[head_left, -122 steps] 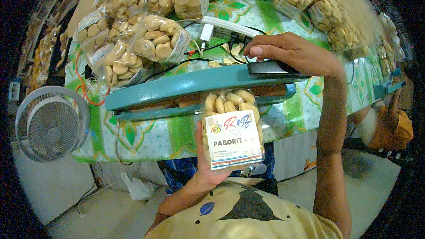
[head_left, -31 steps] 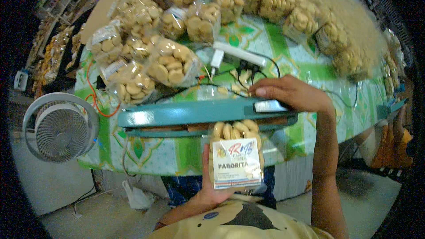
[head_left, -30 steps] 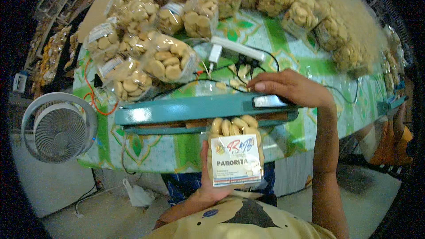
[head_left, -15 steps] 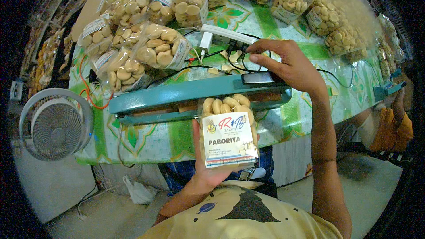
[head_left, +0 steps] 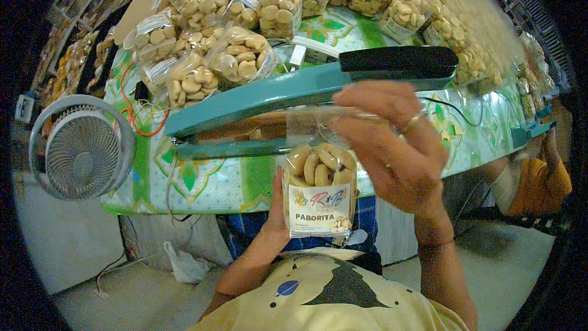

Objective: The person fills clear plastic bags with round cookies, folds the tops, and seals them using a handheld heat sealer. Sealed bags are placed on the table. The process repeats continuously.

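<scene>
My left hand (head_left: 277, 214) is wrapped round the side and back of a clear plastic bag of round cookies (head_left: 321, 168) with a white label on its front, holding it upright. The bag's top reaches into the gap of a teal impulse sealer (head_left: 257, 99), whose long arm with a black handle (head_left: 398, 64) stands raised above its base. At the bag's upper right is my right hand (head_left: 398, 141), fingers bent and a ring on one. Motion blurs its fingertips, so whether they grip the film cannot be made out.
Filled cookie bags (head_left: 245, 55) crowd the table's back and sides. A white power strip (head_left: 315, 49) lies behind the sealer, with an orange cord (head_left: 130, 107) at left. A grey fan (head_left: 82, 153) stands left. Another person in an orange top (head_left: 530, 187) is at far right.
The sealer's arm, pressed low before, has swung up. My right hand has left its handle and come down beside the bag. The bag sits slightly lower, its clear top now visible.
</scene>
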A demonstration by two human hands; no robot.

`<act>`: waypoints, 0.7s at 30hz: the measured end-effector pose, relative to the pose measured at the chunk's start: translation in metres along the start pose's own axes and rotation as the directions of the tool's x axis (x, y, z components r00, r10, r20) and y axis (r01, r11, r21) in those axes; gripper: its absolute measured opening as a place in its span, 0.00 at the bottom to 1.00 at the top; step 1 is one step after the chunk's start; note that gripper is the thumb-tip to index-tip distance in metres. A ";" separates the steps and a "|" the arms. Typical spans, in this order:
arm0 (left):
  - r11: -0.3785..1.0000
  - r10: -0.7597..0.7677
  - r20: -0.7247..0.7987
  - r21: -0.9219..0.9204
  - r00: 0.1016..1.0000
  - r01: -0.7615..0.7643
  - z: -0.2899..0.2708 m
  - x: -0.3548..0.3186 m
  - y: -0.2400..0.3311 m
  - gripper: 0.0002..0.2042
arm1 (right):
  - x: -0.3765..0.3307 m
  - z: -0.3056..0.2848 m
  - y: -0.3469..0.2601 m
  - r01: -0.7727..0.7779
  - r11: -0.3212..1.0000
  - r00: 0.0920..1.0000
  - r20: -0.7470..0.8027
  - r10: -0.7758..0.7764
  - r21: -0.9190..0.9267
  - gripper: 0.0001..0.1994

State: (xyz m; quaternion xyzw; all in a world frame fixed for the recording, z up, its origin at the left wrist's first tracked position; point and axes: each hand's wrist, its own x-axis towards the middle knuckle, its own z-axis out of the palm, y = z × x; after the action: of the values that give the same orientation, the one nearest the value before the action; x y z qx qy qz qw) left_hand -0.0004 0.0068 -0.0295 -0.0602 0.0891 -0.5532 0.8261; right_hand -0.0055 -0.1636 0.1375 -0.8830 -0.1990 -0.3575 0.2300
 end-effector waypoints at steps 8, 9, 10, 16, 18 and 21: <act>0.894 -0.116 -0.103 0.423 0.988 0.149 -0.035 -0.031 0.018 0.49 | -0.017 0.013 -0.011 -0.337 0.931 0.930 0.204 0.306 0.139 0.09; 0.873 -0.117 -0.102 0.463 0.988 0.152 -0.034 -0.033 0.020 0.49 | -0.017 0.011 -0.013 -0.359 0.918 0.920 0.231 0.317 0.167 0.09; 0.851 -0.113 -0.091 0.505 0.989 0.144 -0.030 -0.035 0.022 0.50 | -0.017 0.010 -0.015 -0.378 0.902 0.912 0.253 0.324 0.208 0.09; 0.617 0.009 0.048 0.786 0.999 -0.043 0.011 -0.027 0.036 0.54 | -0.029 0.014 -0.035 -0.409 0.880 0.897 0.283 0.339 0.241 0.08; 0.460 0.085 0.118 0.876 0.989 -0.144 0.022 -0.021 0.043 0.52 | -0.038 0.024 -0.038 -0.362 0.904 0.917 0.261 0.302 0.228 0.08; 0.116 0.253 0.339 0.919 0.906 -0.376 0.031 -0.016 0.047 0.47 | -0.052 0.043 -0.037 -0.272 0.950 0.941 0.248 0.230 0.150 0.10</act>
State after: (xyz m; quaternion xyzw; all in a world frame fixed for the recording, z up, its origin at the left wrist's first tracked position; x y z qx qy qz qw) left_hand 0.0427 0.0399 -0.0068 0.4679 -0.3099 -0.2914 0.7747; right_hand -0.0365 -0.1197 0.0824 -0.9115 -0.1413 -0.2018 0.3294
